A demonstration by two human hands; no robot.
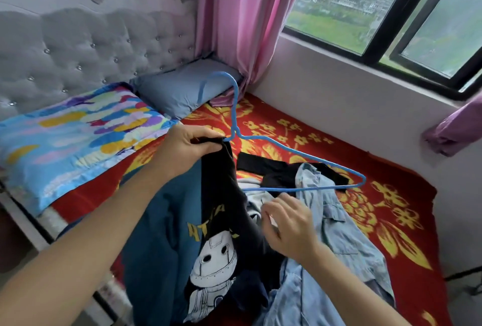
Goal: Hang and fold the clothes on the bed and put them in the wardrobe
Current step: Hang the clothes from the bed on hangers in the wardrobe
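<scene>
A blue wire hanger (300,153) is held up over the bed, its hook pointing toward the pillows. My left hand (190,145) grips the neck of the hanger together with the top of a blue and black T-shirt (208,226) with a white robot print, which hangs down from it. My right hand (289,224) is just under the hanger's bottom bar with its fingers curled, pinching at fabric there. A light denim shirt (328,231) and a black garment (273,169) lie on the bed beneath.
The bed has a red blanket with yellow flowers (391,211). A colourful pillow (78,130) and a grey-blue pillow (180,90) lie against the tufted grey headboard (78,46). A pink curtain (242,17) and a window (391,12) are on the right wall.
</scene>
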